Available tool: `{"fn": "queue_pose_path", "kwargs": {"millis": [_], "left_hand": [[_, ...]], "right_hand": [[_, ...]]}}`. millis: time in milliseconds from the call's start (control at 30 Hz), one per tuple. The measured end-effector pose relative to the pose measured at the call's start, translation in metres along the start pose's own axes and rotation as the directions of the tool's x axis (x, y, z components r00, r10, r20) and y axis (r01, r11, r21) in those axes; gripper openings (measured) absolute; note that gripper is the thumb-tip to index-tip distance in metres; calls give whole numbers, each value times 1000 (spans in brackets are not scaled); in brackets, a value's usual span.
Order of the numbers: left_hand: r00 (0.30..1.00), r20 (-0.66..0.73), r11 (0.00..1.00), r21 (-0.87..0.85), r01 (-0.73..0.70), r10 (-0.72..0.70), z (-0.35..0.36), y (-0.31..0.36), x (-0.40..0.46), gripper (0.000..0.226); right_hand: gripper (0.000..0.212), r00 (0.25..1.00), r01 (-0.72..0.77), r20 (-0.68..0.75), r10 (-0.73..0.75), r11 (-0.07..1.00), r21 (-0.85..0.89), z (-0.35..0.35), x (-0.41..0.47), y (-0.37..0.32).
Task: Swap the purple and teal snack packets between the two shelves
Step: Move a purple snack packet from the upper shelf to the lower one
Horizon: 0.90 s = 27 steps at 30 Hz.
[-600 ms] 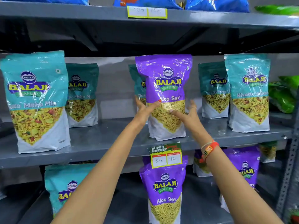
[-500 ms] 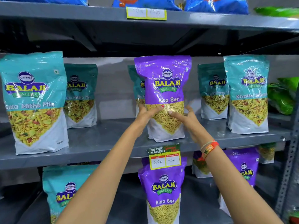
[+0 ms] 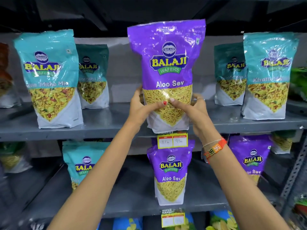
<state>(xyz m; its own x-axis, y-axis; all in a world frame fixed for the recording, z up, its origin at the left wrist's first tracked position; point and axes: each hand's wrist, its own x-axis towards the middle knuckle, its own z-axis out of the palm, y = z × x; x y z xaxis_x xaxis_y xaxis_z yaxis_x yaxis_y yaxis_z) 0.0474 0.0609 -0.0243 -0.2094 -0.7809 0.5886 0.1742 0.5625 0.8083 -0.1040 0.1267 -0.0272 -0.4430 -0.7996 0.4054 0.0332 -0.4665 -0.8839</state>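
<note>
Two hands hold one purple Aloo Sev packet (image 3: 167,70) upright at the front edge of the upper shelf (image 3: 103,130). The left hand (image 3: 141,107) curls around the packet's lower left side, thumb pressed on the clear window. The right hand (image 3: 191,107) mirrors it on the lower right side, thumb on the front, fingers wrapped behind. The packet's long axis is vertical, directly above both hands and between them; neither hand is nearer. Its base appears level with the shelf lip; contact cannot be confirmed. Teal Khatta Mitha Mix packets (image 3: 49,80) flank it well apart. Judgement: the next move is a straight vertical lowering to seat the base.
</note>
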Motion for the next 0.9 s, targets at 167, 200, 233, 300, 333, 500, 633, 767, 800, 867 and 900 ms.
{"fn": "queue_pose_path", "kwargs": {"millis": [167, 200, 233, 300, 333, 500, 633, 767, 800, 867, 900], "left_hand": [[991, -75, 994, 12, -108, 108, -36, 19, -51, 79], [989, -83, 992, 30, -124, 126, -44, 20, -61, 82], [986, -93, 990, 47, -134, 137, -52, 21, -71, 83], [985, -107, 988, 81, -130, 138, -68, 17, -90, 81], [985, -111, 988, 100, -121, 131, -76, 11, -99, 80], [993, -118, 980, 194, 37, -15, -117, -39, -140, 86], [975, -130, 956, 209, 203, -179, -128, -91, -167, 80], [934, -158, 926, 158, 344, -320, -136, -143, -185, 93], [923, -166, 918, 142, 371, -348, -138, -154, -188, 102], [905, -174, 901, 136, 413, -388, -142, -174, -191, 107], [896, -176, 889, 145, 434, -408, -144, -184, -192, 108]], "right_hand": [[73, 995, 49, 81, -52, 998, 39, 25, -52, -1], [73, 994, 54, 90, -58, 998, 42, 29, -61, 3], [71, 994, 53, 97, -58, 997, 48, 34, -70, 8], [66, 993, 54, 107, -57, 998, 37, 42, -87, 23], [67, 993, 52, 108, -54, 998, 21, 46, -96, 34], [73, 992, -19, 127, 17, 1000, 16, 60, -131, 109], [73, 980, -134, 142, 141, 989, -61, 62, -145, 174], [72, 961, -212, 151, 233, 966, -146, 62, -149, 226], [74, 955, -230, 148, 257, 957, -174, 62, -149, 237], [81, 948, -249, 142, 287, 939, -236, 61, -149, 255], [84, 943, -256, 143, 300, 930, -263, 62, -149, 263]]}}
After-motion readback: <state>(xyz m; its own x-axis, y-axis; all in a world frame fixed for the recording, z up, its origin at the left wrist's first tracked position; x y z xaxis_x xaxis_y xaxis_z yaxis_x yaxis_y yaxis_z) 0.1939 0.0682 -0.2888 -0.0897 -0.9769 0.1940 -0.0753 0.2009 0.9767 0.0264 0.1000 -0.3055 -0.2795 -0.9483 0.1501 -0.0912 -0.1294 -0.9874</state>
